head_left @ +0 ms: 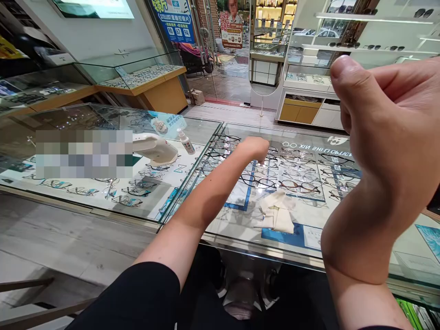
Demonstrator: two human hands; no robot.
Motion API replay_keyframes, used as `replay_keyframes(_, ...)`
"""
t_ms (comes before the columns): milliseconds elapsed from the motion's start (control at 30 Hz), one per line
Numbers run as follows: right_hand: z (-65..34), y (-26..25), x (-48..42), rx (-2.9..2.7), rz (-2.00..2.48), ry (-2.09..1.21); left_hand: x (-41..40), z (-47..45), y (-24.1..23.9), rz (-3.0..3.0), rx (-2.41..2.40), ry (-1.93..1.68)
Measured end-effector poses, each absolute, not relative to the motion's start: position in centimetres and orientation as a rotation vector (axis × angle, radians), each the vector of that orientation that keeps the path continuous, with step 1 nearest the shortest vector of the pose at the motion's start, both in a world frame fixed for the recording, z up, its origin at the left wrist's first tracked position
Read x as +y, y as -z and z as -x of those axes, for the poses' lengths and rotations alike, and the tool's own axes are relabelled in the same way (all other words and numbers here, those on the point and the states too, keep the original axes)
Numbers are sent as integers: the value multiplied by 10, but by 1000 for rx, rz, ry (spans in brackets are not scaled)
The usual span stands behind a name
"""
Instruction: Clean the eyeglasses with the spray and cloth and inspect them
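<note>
My left hand (256,149) reaches out over the right part of a glass display counter (237,250), its fingers curled down and closed. Whatever it may hold is hidden. Under the glass below it lie rows of eyeglasses (299,185). A crumpled cream cloth (277,213) rests on the glass, nearer to me than that hand. Close to the camera at the right, my right hand (388,123) is raised with its wrist bent. Its thumb and fingers are curled in, and anything inside them is out of sight.
On the left glass stand a white spray bottle (186,141) and a white curved device (157,149); a blurred patch covers the area beside it. A metal-edged seam divides the counter. More display cases (147,78) and sunglasses shelves (367,47) stand beyond. A wooden chair part (44,307) is at lower left.
</note>
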State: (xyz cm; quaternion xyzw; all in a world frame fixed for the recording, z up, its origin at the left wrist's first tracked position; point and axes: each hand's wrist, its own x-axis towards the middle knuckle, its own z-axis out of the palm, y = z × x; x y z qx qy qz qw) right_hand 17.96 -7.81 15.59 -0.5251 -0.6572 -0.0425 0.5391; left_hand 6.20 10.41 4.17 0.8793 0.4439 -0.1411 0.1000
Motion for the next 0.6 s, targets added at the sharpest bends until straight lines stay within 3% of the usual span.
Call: replay_keyframes(600,-175,-150,-69,-1564,1088,-1,91,-66,-43,-2555,1384,451)
